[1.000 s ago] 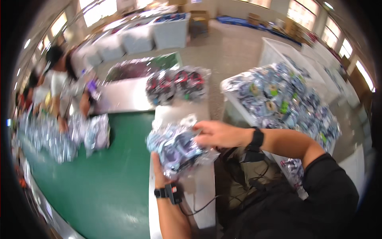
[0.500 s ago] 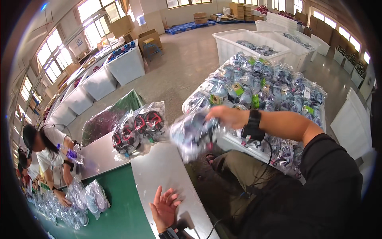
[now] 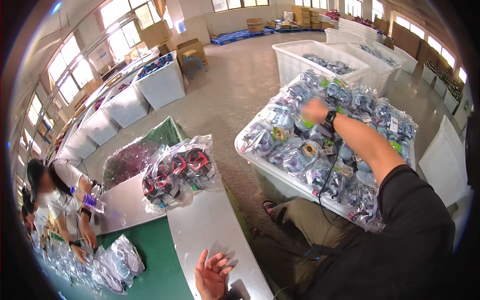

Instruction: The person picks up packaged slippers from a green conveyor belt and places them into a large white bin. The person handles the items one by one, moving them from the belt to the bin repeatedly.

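Observation:
My right hand (image 3: 314,111) reaches over a white bin (image 3: 280,180) heaped with light-blue shoes in clear plastic bags (image 3: 295,155). Its fingers are smeared and partly hidden among the bags, so I cannot make out whether they grip one. Over the metal edge of the table (image 3: 200,215), my left hand (image 3: 212,275) rests palm up, fingers apart and loosely curled, holding nothing. Beyond it on the metal top lie black-and-red shoes in clear bags (image 3: 192,165).
On the left, a co-worker (image 3: 65,190) handles bagged shoes (image 3: 120,262) on a green belt (image 3: 160,250). A purple-labelled bottle (image 3: 89,200) is near them. White bins (image 3: 160,87) line the far left, and another bin (image 3: 300,55) stands behind the heaped one. A cable hangs from my right wrist.
My right hand has swung from beside the table, where it held a bagged pair of light-blue shoes, rightward and away over the heaped bin. My left hand has sunk slightly, still open.

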A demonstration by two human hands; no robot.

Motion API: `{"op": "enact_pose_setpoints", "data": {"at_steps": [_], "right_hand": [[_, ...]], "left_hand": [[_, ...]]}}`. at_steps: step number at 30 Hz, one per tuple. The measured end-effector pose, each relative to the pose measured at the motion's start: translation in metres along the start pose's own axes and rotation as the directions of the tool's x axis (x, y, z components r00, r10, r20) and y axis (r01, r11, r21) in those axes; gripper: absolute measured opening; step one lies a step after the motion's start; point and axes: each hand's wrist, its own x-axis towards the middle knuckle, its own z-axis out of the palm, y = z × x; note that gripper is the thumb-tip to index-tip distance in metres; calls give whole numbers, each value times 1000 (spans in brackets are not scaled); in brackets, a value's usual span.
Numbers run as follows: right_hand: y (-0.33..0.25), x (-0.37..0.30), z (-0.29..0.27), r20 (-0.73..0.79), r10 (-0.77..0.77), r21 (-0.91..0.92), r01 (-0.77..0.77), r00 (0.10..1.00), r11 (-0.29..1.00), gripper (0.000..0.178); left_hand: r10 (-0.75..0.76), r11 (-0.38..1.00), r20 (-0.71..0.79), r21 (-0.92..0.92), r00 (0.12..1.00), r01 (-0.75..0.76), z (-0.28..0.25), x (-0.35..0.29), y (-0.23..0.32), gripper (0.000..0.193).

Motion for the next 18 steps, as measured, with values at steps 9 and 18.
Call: {"op": "enact_pose_setpoints", "data": {"at_steps": [9,18], "right_hand": [[-208,-169,133,620,-446,145,465,645,874,34],[-363,-355,342,830,-520,302,622,201,723,38]], "left_hand": [[28,998,-26,-55,999,-29,-14,-3,4,65],[84,953,-119,-279,989,-114,-34,-2,17,49]]}}
